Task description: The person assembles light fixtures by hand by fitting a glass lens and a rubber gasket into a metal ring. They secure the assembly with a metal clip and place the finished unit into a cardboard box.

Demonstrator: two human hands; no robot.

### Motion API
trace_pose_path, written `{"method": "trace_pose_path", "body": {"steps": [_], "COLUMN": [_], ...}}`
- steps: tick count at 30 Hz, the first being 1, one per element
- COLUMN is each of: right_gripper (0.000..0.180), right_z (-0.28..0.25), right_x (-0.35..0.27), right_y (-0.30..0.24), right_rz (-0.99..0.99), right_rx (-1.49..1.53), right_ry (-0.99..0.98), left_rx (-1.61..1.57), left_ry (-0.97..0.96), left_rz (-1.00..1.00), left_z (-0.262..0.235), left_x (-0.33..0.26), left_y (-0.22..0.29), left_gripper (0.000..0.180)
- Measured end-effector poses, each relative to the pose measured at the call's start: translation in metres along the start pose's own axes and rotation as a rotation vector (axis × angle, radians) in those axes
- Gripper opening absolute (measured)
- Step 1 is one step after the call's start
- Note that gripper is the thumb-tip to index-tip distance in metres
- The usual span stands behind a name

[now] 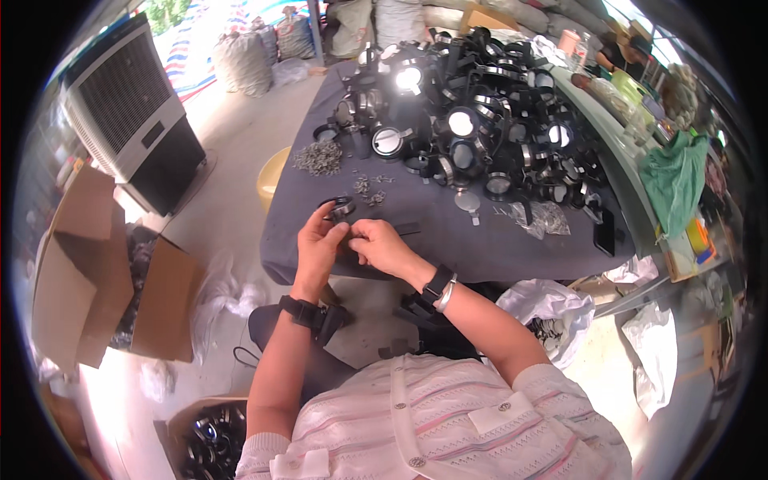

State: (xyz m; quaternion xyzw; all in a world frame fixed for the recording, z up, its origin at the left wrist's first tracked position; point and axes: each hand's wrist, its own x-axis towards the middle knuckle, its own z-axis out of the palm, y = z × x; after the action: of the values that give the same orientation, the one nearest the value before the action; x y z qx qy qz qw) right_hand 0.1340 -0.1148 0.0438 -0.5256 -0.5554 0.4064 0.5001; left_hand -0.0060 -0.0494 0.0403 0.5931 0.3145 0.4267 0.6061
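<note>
At the near edge of the cloth-covered table, my left hand (318, 244) has its fingers around a round black part with a silver rim (342, 210). Close beside it, my right hand (386, 248) is closed in a pinch against my left thumb; whatever its fingertips hold is too small to make out. Just beyond lie a few loose metal bits (368, 190) and a larger heap of small metal pieces (318, 158). A big pile of black parts with shiny round lids (464, 120) covers the far side.
A clear bag of thin metal pieces (548, 219) and a dark phone (605, 234) lie at the right. An air cooler (132, 112) and an open cardboard box (164, 304) stand left. A yellow stool (272, 178) touches the table's left side. Another person (620, 54) is far right.
</note>
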Motion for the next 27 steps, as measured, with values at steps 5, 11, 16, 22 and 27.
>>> {"method": "trace_pose_path", "body": {"steps": [5,11,16,22,27], "right_gripper": [0.021,0.03,0.024,0.021,0.01], "right_z": [-0.055,-0.127,-0.133,-0.142,-0.119], "right_x": [-0.023,-0.06,-0.056,-0.068,-0.092], "right_y": [0.009,0.005,0.038,0.026,0.017], "right_rz": [-0.361,0.272,0.263,0.274,-0.177], "right_rx": [-0.85,-1.321,-1.392,-1.269,-1.234], "right_ry": [0.441,0.658,0.708,0.69,0.449], "left_rx": [0.007,0.01,-0.017,-0.018,0.012], "left_ry": [0.07,0.05,0.082,0.077,0.094], "left_rz": [0.013,0.041,0.056,0.076,0.065], "left_z": [-0.017,-0.011,-0.014,-0.013,-0.016], "left_x": [0.016,0.02,0.018,0.019,0.012], "left_y": [-0.023,-0.024,-0.026,-0.029,-0.024], "left_gripper": [0.044,0.043,0.043,0.044,0.045]}}
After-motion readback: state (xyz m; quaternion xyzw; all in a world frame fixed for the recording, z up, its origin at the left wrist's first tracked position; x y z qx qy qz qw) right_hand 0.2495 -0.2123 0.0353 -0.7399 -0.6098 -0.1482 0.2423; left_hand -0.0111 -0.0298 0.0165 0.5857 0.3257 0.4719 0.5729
